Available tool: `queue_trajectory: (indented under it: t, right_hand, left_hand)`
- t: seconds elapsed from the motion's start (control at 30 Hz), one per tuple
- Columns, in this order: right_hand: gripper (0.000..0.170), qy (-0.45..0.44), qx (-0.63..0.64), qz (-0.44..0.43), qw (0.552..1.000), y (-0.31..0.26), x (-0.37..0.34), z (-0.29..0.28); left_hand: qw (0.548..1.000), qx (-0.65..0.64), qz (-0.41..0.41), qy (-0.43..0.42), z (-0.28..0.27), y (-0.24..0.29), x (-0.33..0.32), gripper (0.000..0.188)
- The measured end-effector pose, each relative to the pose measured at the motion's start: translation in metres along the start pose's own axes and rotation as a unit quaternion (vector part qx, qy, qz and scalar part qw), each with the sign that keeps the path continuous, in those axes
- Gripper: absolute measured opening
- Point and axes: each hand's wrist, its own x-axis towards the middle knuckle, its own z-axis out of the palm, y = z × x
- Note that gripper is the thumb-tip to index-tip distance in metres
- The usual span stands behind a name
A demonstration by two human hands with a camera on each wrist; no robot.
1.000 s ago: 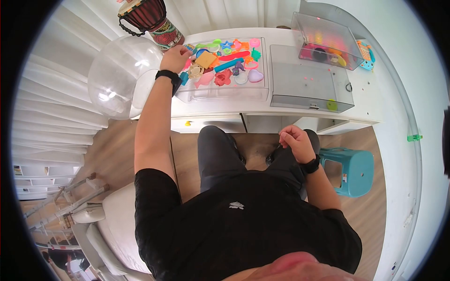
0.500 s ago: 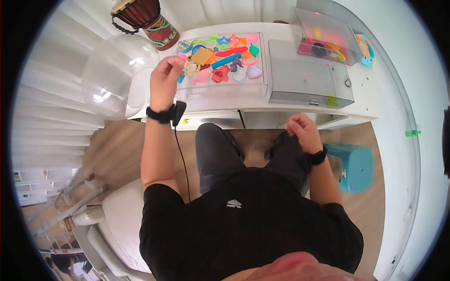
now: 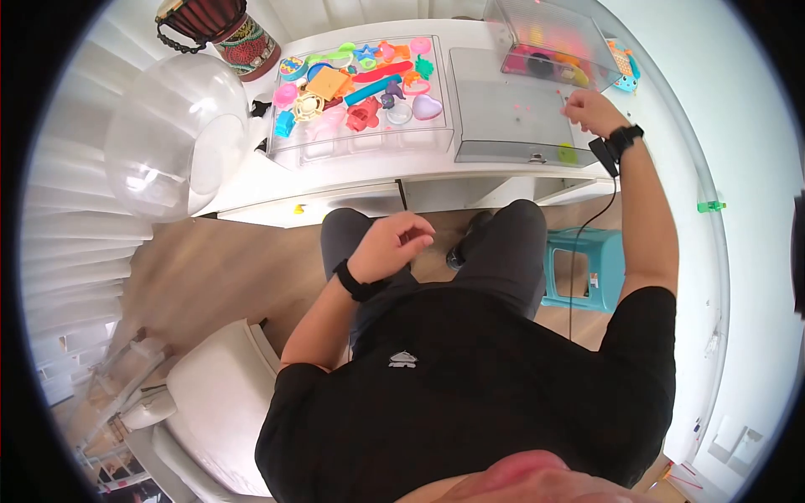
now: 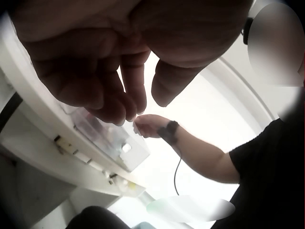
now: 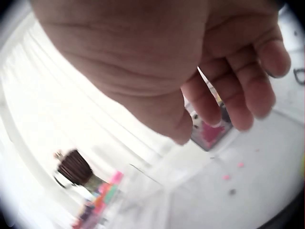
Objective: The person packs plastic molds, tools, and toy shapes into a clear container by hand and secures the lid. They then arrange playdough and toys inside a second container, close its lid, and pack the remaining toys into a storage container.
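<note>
The smoky plastic case [image 3: 495, 105] on the white table [image 3: 465, 33] should prove light, stiff, slippery and crackable; grip both side walls. It appears see-through, rectangular, pink-specked. The right hand [image 3: 592, 113] hovers near its right end, fingers loosely bent, empty; left hand [image 3: 390, 246] likewise, well apart.

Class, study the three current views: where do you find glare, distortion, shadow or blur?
Head view: white table bowed, glare spots on the clear ball; left wrist view: left hand darkly shadowed, background washed out; right wrist view: drum blurred, curtain overbright.
</note>
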Motion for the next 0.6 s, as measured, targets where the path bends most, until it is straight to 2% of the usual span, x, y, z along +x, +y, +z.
queue_trajectory:
  t: [0.03,0.07,0.13,0.17,0.2,0.27,0.3,0.43,0.47,0.53,0.6]
  right_hand:
    - [0.029,-0.078,-0.119,0.015,0.99,0.001,0.011,-0.003]
    - [0.029,-0.079,-0.122,0.015,0.989,0.002,0.022,-0.004]
    - [0.033,-0.216,-0.328,-0.018,0.92,0.003,0.04,-0.003]
    - [0.038,-0.242,-0.377,-0.017,0.894,0.005,0.048,0.002]
    - [0.038,-0.241,-0.378,-0.017,0.894,0.004,0.053,0.007]
    - [0.044,-0.307,-0.468,-0.031,0.828,0.0,0.062,0.018]
    - [0.057,-0.318,-0.493,0.006,0.81,0.0,0.069,0.025]
    - [0.069,-0.327,-0.526,0.065,0.783,0.009,0.083,0.043]
    - [0.069,-0.326,-0.528,0.06,0.782,0.013,0.087,0.043]
    - [0.065,-0.337,-0.474,0.178,0.794,0.016,0.088,0.045]
    - [0.061,-0.353,-0.462,0.194,0.79,0.016,0.09,0.047]
  left_hand:
    - [1.0,-0.02,-0.007,-0.015,0.006,-0.003,-0.004,0.018]
    - [0.999,-0.039,-0.014,-0.03,0.012,-0.006,-0.006,0.019]
    - [0.999,-0.037,-0.01,-0.031,0.019,-0.009,-0.009,0.021]
    - [0.999,-0.031,-0.008,-0.034,0.02,-0.007,-0.01,0.021]
    - [0.999,-0.025,-0.005,-0.038,0.021,-0.006,-0.011,0.021]
    - [0.999,-0.029,0.0,-0.036,0.023,-0.009,-0.014,0.02]
    - [0.999,-0.033,0.004,-0.033,0.024,-0.009,-0.015,0.02]
    - [0.999,-0.021,0.012,-0.023,0.024,-0.007,-0.021,0.019]
    - [0.999,-0.022,0.004,-0.026,0.023,-0.006,-0.022,0.019]
    - [0.999,-0.022,-0.004,-0.024,0.022,-0.007,-0.025,0.018]
    - [0.999,-0.035,-0.002,-0.027,0.024,-0.013,-0.026,0.019]
